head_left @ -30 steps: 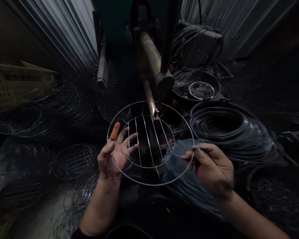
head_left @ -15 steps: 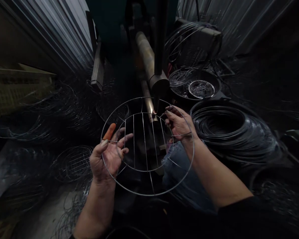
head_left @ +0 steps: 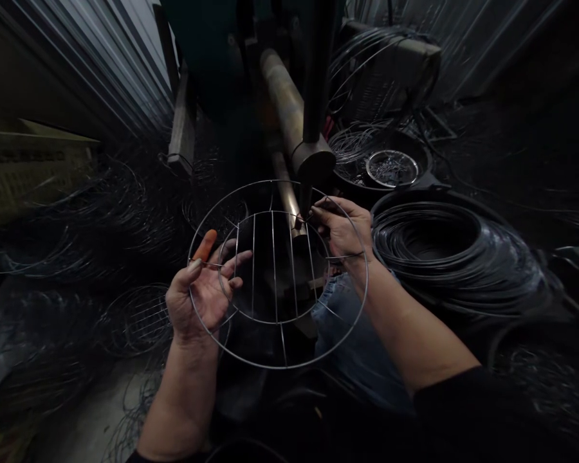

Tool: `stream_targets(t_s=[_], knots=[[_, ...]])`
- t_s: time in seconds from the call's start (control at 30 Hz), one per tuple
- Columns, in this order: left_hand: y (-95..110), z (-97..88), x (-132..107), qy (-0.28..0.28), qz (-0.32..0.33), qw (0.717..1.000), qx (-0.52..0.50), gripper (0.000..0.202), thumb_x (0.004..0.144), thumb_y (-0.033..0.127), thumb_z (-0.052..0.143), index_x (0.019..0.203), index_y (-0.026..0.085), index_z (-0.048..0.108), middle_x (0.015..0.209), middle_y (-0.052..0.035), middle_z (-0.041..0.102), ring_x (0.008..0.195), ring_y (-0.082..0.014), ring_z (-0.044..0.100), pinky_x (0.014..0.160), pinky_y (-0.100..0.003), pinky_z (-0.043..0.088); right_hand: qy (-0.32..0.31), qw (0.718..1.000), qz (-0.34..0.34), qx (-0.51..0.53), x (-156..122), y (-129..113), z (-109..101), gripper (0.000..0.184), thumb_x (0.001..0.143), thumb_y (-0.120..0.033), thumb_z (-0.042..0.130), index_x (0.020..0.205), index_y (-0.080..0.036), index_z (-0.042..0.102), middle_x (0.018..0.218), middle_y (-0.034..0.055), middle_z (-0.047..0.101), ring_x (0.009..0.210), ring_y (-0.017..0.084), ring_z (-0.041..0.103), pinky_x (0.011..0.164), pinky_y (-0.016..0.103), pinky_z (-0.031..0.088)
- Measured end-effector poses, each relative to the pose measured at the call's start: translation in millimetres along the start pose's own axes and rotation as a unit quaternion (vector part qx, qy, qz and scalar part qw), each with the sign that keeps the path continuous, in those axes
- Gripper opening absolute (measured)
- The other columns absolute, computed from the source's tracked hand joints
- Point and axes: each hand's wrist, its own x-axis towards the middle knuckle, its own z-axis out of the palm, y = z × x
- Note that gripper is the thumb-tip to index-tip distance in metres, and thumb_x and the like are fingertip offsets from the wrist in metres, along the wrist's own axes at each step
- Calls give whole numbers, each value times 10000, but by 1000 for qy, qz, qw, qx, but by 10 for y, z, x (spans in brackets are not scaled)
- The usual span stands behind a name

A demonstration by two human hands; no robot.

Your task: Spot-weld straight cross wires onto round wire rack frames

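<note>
A round wire grill point(head_left: 276, 334) with two rings and straight cross wires is held level under the tip of a spot welder point(head_left: 313, 164). My left hand point(head_left: 200, 292) grips its left rim between thumb and fingers; the index finger wears an orange cover. My right hand point(head_left: 345, 225) reaches over the grill's far right part, fingers pinched on a thin wire next to the welder tip.
A big coil of dark wire point(head_left: 444, 251) lies at the right. A pan with a small metal bowl point(head_left: 392, 167) sits behind it. Finished wire grills point(head_left: 135, 318) and loose rings pile up at the left. Corrugated metal walls stand behind.
My right hand left the grill's near right rim and went forward to the welder tip, where it now pinches a wire. The grill shifted slightly left and away.
</note>
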Motion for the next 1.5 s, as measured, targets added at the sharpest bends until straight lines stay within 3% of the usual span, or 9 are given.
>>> stream_targets(t_s=[0.43, 0.53, 0.73, 0.87, 0.97, 1.07, 1.17, 1.3, 1.5], knots=[[-14, -42, 58, -1, -5, 1000, 5, 555, 723, 297, 601, 1265, 183, 569, 1259, -191, 576, 1165, -425, 551, 610, -302, 535, -10, 999, 7, -38, 45, 15, 16, 235, 551, -318, 817, 686, -186, 676, 617, -20, 579, 443, 91, 425, 364, 187, 302], [-5, -45, 51, -5, -13, 1000, 5, 547, 724, 309, 608, 1258, 196, 570, 1266, -183, 576, 1142, -405, 572, 646, -337, 550, -14, 999, 16, -27, -58, -34, -154, 235, 549, -261, 814, 741, -185, 701, 692, -8, 614, 485, 100, 477, 399, 187, 363], [1, -77, 77, -47, -27, 998, -13, 588, 707, 393, 648, 1258, 210, 553, 1285, -178, 570, 1251, -401, 490, 812, -484, 542, -71, 992, 106, 6, -553, -253, -554, 329, 531, -187, 828, 842, -172, 722, 837, 67, 670, 691, 179, 596, 574, 253, 514], [-31, -52, 59, -79, -49, 996, -16, 711, 656, 433, 692, 1304, 200, 517, 1286, -210, 568, 1235, -400, 505, 806, -459, 533, -1, 999, 51, -1, -736, -222, -465, 227, 629, -281, 836, 774, -165, 704, 790, 58, 656, 518, 125, 512, 463, 238, 469], [-74, 3, -15, -81, -37, 996, -9, 791, 605, 365, 720, 1343, 196, 492, 1278, -209, 577, 1159, -363, 562, 761, -386, 531, 70, 997, 8, -20, -714, -131, -354, 241, 648, -335, 831, 751, -174, 684, 710, 26, 624, 441, 109, 457, 372, 218, 395], [-118, 44, -101, -56, -7, 998, -23, 780, 594, 351, 708, 1333, 193, 513, 1266, -182, 589, 1145, -354, 562, 739, -360, 523, 82, 993, -16, -78, -623, -72, -298, 236, 684, -360, 799, 813, -190, 697, 634, -15, 563, 422, 106, 433, 361, 217, 379], [-148, 52, -144, -26, 1, 999, -40, 734, 605, 366, 694, 1296, 166, 550, 1242, -175, 601, 1173, -358, 538, 747, -360, 523, 72, 984, -74, -143, -496, -43, -256, 186, 725, -354, 748, 825, -203, 703, 599, -28, 523, 484, 133, 483, 439, 241, 443], [-153, 29, -128, -1, 20, 998, -65, 690, 620, 363, 677, 1262, 133, 573, 1227, -177, 605, 1201, -347, 520, 758, -333, 526, 61, 966, -169, -186, -304, 13, -155, 103, 742, -308, 714, 771, -211, 695, 709, 2, 598, 732, 207, 606, 709, 325, 536], [-119, -6, -69, 24, 46, 996, -70, 631, 626, 374, 665, 1199, 116, 612, 1220, -190, 608, 1241, -363, 491, 751, -323, 528, 53, 967, -186, -166, -97, 115, -2, 36, 737, -205, 697, 772, -215, 698, 786, 1, 638, 784, 204, 630, 803, 337, 537]])
